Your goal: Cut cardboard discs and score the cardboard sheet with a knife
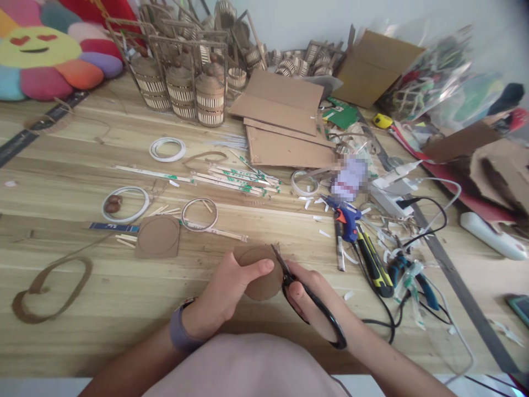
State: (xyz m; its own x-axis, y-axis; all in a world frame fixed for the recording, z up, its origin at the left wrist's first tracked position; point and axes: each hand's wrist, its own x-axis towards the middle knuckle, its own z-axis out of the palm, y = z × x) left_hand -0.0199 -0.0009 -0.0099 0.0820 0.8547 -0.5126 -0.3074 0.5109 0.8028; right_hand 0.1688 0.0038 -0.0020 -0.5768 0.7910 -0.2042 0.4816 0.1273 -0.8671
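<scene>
My left hand [225, 286] grips a piece of brown cardboard [262, 281] with the thumb on top. A drawn circle shows on the cardboard, and its lower edge is rounded. My right hand [312, 298] is closed round black-handled scissors [318, 303], whose blades meet the cardboard's right edge near the left thumb tip. Farther left lies a square cardboard piece [157, 237] with a circle drawn on it. Close to it are a thin ring [200, 199] and several short wooden sticks [126, 240].
A blue glue gun [350, 220], a yellow-black utility knife [372, 262], pliers [427, 289] and cables lie to the right. Wrapped sticks [235, 179] and cardboard sheets [289, 143] are ahead. Lidded stick baskets [210, 99] stand at the back left. A brown strip [31, 306] curls at far left.
</scene>
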